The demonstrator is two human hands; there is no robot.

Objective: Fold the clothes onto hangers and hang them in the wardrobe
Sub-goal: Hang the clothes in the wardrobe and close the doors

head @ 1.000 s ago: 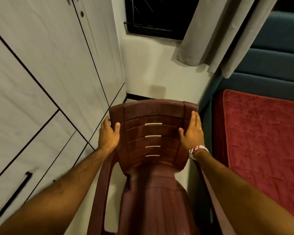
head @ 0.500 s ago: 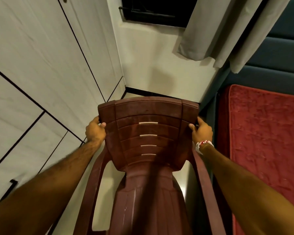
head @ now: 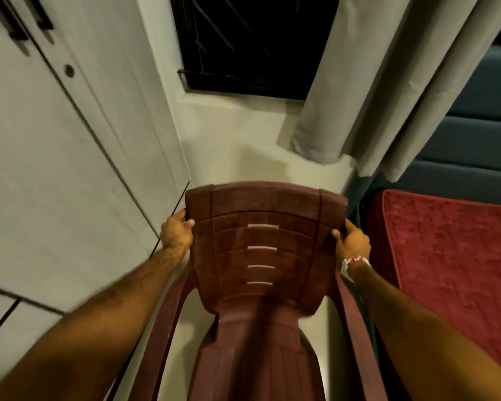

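A dark red plastic chair (head: 261,215) fills the lower middle of the view, its slotted backrest facing me. My left hand (head: 176,234) grips the backrest's left edge, thumb on the front and fingers behind. My right hand (head: 352,241), with a red and white bead bracelet at the wrist, grips the right edge the same way. The white wardrobe (head: 55,157) runs along the left, its doors closed and dark handles near the top. No clothes or hangers are in view.
A bed with a red cover (head: 457,256) and blue padded headboard (head: 475,146) lies close on the right. A grey curtain (head: 373,82) hangs beside a dark barred window (head: 252,44). The chair stands in the narrow strip of floor between wardrobe and bed.
Both hands went from lying flat on the backrest's front to gripping its side edges. The view has tilted upward, showing more of the window and the wardrobe handles.
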